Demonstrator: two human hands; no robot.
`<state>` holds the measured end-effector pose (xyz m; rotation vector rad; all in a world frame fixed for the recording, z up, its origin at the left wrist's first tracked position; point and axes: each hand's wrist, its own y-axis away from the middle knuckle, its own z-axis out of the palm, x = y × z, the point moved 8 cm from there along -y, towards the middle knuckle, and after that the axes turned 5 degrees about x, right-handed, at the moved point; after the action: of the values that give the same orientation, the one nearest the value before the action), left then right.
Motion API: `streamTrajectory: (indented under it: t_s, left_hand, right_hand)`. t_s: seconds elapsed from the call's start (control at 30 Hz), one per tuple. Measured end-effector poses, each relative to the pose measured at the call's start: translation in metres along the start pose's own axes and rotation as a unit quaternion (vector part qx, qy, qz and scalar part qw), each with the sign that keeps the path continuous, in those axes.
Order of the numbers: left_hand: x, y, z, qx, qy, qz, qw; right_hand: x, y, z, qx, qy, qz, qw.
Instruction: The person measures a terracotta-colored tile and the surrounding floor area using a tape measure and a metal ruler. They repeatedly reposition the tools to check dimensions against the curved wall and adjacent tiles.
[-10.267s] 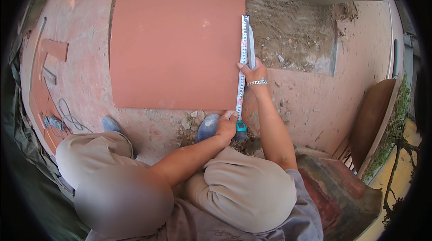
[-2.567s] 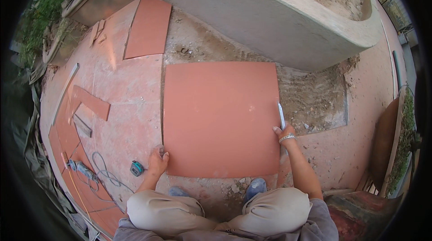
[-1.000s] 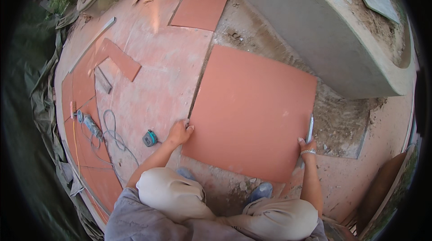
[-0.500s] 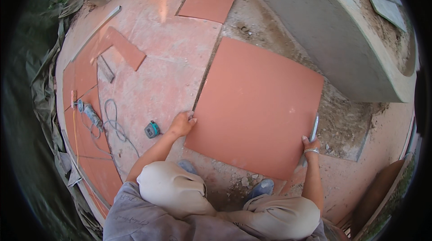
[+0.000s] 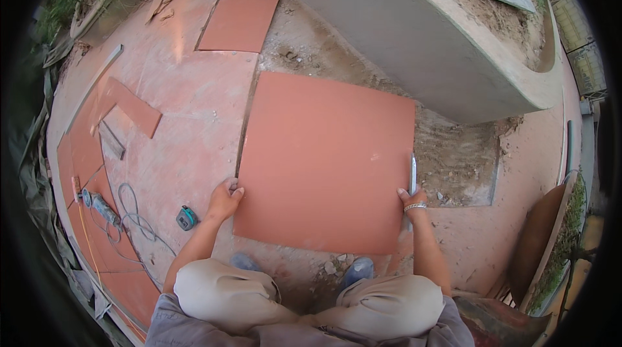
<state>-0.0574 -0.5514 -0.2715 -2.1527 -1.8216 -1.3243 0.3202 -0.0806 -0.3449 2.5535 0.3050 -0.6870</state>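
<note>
**Edges that could bite**

The terracotta slab [image 5: 327, 162] lies before us, mid-dial. Our left hand [image 5: 225, 200] curls at its 8 o'clock edge; whether that grip grasps the slab, we cannot tell. At 4 o'clock, our right hand [image 5: 413, 199] grasps a metal bar [image 5: 413, 173] alongside. Should the slab shift left, the gap [image 5: 247, 125] could pinch us; prying hard with the bar could chip the edge.

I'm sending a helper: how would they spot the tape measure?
Find the large reddish slab, then the left hand at its edge. Left of that forearm, a small tape measure sits on dusty paving. Its boxy black-and-teal case sets it apart from the grey cord and power tool beyond.
</note>
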Motion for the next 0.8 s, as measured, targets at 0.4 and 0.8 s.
streamTrajectory:
  t_s: [0.4, 0.8]
  left_hand:
    - [0.01, -0.001, 0.004, -0.012, 0.005, 0.012, 1.0]
    - [-0.002, -0.008, 0.015, 0.004, -0.003, -0.006, 1.0]
  right_hand:
    - [-0.009, 0.007, -0.001, -0.008, -0.042, 0.012, 0.999]
    - [0.005, -0.003, 0.007, 0.019, -0.033, -0.009, 0.999]
